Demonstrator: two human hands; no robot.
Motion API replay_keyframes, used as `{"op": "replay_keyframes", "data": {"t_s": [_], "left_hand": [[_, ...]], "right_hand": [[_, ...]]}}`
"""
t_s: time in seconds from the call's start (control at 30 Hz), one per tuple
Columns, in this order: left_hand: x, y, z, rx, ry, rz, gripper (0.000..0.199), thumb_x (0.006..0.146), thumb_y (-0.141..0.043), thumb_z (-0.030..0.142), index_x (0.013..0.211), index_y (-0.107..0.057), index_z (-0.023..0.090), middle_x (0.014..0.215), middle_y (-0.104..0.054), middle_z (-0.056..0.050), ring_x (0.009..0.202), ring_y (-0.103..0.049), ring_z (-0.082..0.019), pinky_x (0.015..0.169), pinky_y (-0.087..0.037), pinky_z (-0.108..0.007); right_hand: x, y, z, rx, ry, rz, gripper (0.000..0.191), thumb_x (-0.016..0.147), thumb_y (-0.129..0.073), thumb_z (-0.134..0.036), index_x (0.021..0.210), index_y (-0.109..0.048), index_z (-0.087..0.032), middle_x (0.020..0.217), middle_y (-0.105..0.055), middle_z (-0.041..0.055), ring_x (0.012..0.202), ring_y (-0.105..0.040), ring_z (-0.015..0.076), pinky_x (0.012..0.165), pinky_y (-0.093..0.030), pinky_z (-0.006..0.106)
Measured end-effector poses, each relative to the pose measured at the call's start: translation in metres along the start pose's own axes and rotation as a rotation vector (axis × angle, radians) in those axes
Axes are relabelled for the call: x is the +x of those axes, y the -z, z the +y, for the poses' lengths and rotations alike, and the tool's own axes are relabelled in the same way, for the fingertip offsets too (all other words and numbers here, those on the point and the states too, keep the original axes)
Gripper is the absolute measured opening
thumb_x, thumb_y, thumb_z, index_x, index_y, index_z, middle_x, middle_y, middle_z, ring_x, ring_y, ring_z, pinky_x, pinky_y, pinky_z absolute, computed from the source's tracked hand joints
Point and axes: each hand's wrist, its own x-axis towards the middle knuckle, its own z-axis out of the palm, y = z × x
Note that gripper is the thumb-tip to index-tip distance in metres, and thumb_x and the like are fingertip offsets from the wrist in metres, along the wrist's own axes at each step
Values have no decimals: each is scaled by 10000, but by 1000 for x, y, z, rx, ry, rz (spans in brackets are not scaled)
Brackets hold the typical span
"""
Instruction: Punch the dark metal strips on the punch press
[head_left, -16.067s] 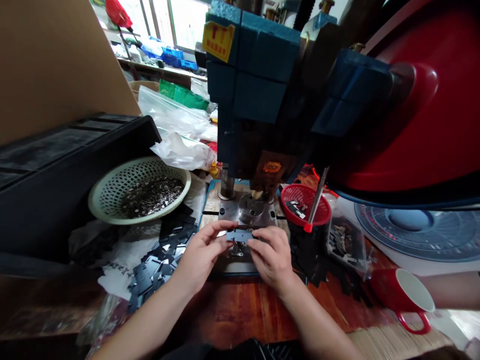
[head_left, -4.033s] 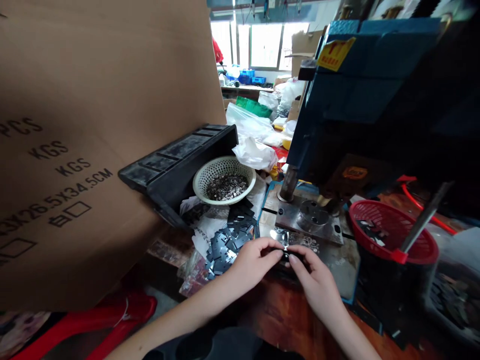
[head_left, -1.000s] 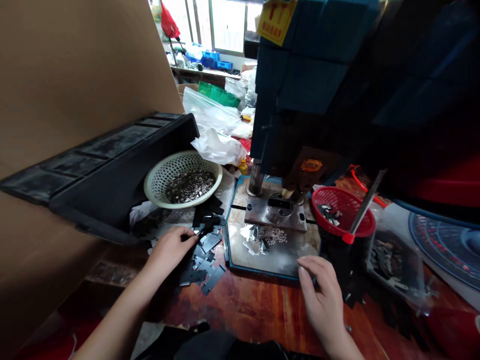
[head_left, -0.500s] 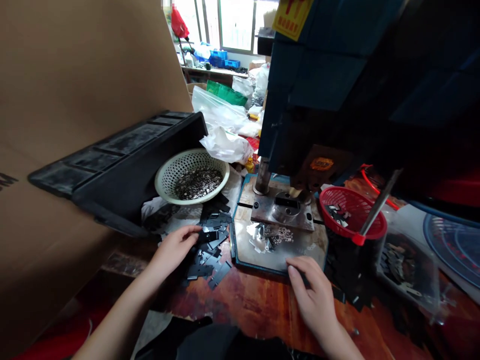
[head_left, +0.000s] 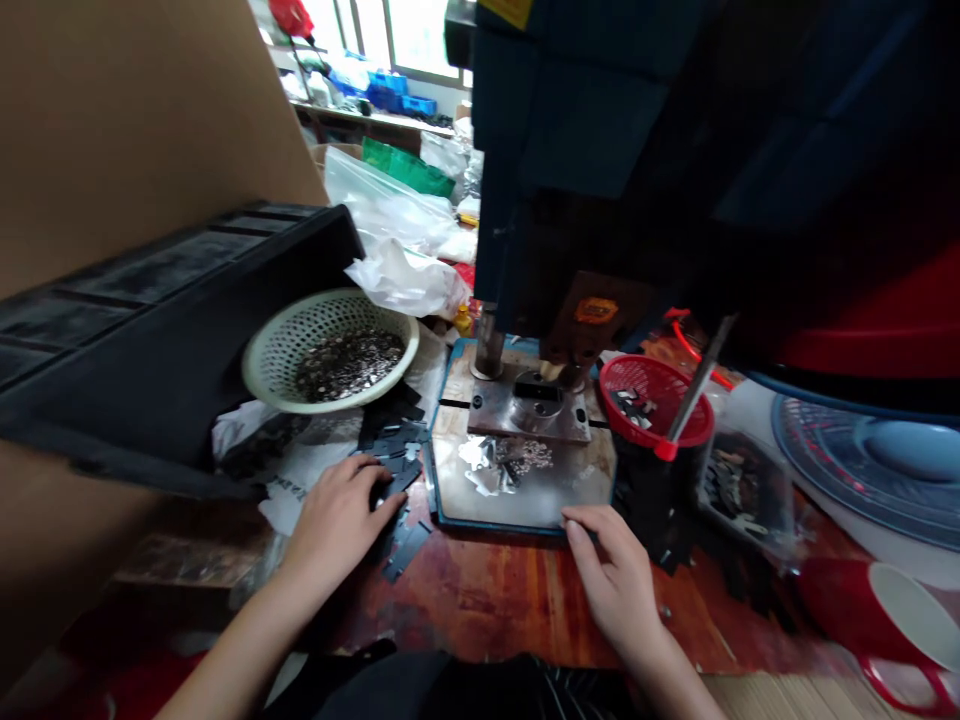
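Two hands flank the press's metal base (head_left: 525, 505).
Left hand (head_left: 334, 520), fingers parted, is over dark plates (head_left: 409, 545); right hand (head_left: 611, 575) is at the near edge, its grip unclear.

No readable text — orange label (head_left: 596, 310), yellow sticker (head_left: 513, 10)

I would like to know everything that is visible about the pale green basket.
The pale green basket is round and wide, looks like plastic, and has a solid rim above a wall full of small holes. It holds a heap of small pieces, dark and shiny, like metal. It sits upright beside the black bin, left of the press. A white plastic bag hangs close to its far rim; whether they touch is unclear. Neither hand touches it.
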Motion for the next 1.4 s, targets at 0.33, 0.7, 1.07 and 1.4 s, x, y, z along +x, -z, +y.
{"op": "replay_keyframes", "data": {"t_s": [0.33, 0.7, 1.07, 1.4], "left_hand": [[9, -2, -23, 15, -135, 62, 351, 833, -429, 431, 847, -698, 205, 1060, -625, -91, 970, -575, -276, 916, -415, -435], [12, 16, 43, -269, -277, 170, 251, 850, -476, 386, 915, -664, 232, 1052, -615, -53, 987, -563, -226, 907, -420, -384], [52, 20, 88, -186, -220, 14, 274, 828, -481, 450, 933, -628, 244, 1007, -588, -47, 923, -526, -243, 815, -421, -400], [56, 17, 76, -348, -150, -15, 247, 828, -487, 377, 725, -635, 207, 881, -576, -45, 880, -537, -220, 849, -405, -394]], "right_hand": [[11, 7, 14, -546, 51, -14, 245, 862, -542, -272, 1087, -633, -240, 932, -590, 69, 889, -524, 227, 807, -407, 403], [-1, 5, 11, -530, 133, -33, 212, 849, -565, -236, 1047, -637, -257, 969, -603, 50, 962, -516, 227, 1006, -297, 523], [-11, -14, 14, -405, 215, 57, 134, 848, -533, -123, 917, -614, -206, 820, -601, 29, 813, -546, 178, 988, -345, 493], [21, -13, 1, -283, 145, 105, 115, 876, -508, -177, 893, -615, -215, 831, -601, 24, 829, -553, 170, 966, -364, 447]]}}
